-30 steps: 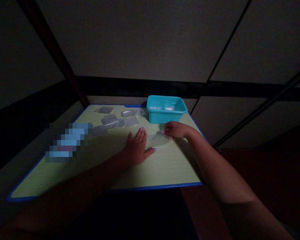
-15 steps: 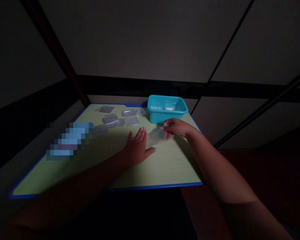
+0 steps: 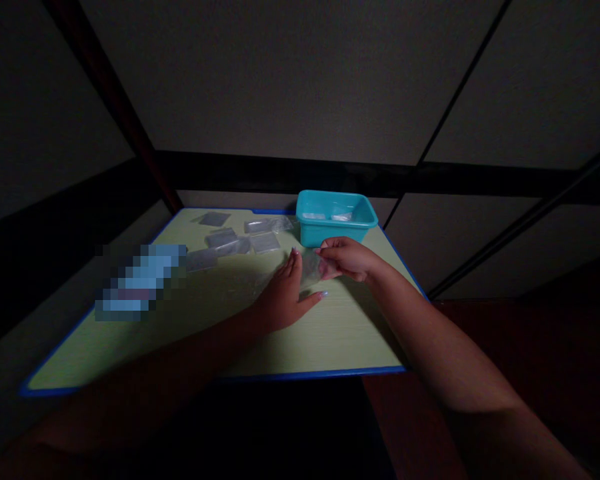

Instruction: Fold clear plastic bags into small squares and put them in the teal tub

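Note:
A clear plastic bag (image 3: 309, 267) lies between my two hands, low over the yellow tabletop. My right hand (image 3: 344, 258) pinches its right end between thumb and fingers. On the bag's left side, my left hand (image 3: 284, 293) stands tilted on its edge, with the thumb stretched apart from the other fingers. Part of the clear plastic is hidden behind that hand. Just beyond my right hand is a turquoise plastic basin (image 3: 330, 235) with some clear packets (image 3: 341, 217) inside.
Several flat clear plastic packets (image 3: 265, 243) lie across the back left of the table (image 3: 300, 347), which has a blue edge. A blurred-out light blue item (image 3: 147, 277) is at the left. Dark panelled walls (image 3: 290, 87) stand behind the table.
My left hand has turned from lying flat to standing on its edge and shifted slightly right. My right hand has come a little left with the bag, which looks more bunched.

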A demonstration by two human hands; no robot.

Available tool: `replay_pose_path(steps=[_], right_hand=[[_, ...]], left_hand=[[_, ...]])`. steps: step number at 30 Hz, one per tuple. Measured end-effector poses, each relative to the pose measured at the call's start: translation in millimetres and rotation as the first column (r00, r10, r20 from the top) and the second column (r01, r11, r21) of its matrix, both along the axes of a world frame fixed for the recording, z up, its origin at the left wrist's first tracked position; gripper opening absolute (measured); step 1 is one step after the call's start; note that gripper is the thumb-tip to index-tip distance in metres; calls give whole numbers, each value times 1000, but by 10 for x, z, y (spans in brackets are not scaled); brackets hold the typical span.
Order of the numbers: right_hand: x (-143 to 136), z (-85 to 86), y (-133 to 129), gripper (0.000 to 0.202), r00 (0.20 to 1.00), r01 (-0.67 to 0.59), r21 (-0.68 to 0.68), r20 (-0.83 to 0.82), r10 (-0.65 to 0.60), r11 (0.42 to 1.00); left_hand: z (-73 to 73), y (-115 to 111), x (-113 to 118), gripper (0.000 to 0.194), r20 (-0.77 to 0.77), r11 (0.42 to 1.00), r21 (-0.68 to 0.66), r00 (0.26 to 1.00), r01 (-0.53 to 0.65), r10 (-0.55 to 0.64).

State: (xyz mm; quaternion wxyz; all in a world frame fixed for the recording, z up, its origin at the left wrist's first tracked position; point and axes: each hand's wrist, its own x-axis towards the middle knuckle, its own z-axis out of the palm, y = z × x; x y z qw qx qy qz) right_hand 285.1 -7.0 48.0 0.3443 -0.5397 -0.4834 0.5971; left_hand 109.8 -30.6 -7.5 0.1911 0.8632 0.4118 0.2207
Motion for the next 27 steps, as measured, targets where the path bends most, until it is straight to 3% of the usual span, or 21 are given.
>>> replay_pose_path(steps=[4,9,17,22,27], right_hand=[[-86,-8,-30,23,998,9,-4,-55,-9,1000],[-170,-35,-63,22,993,26,7,-111,-25,1000],[-243,-52,-87,21,970,54,1,-239,-52,999],[-266,-78,-97,25,957,44,17,-288,-38,999],[-294,-144,-105,32,936,-38,144,-341,85,989]], left_hand=[[-80,-10,35,97,203,988,-154,979,8,24],[-115,1,67,95,315,961,-276,947,30,61],[-165,67,84,99,425,930,-366,893,23,145],[-263,161,76,87,472,930,-367,861,-4,190],[-237,195,68,70,516,913,-407,826,4,227]])
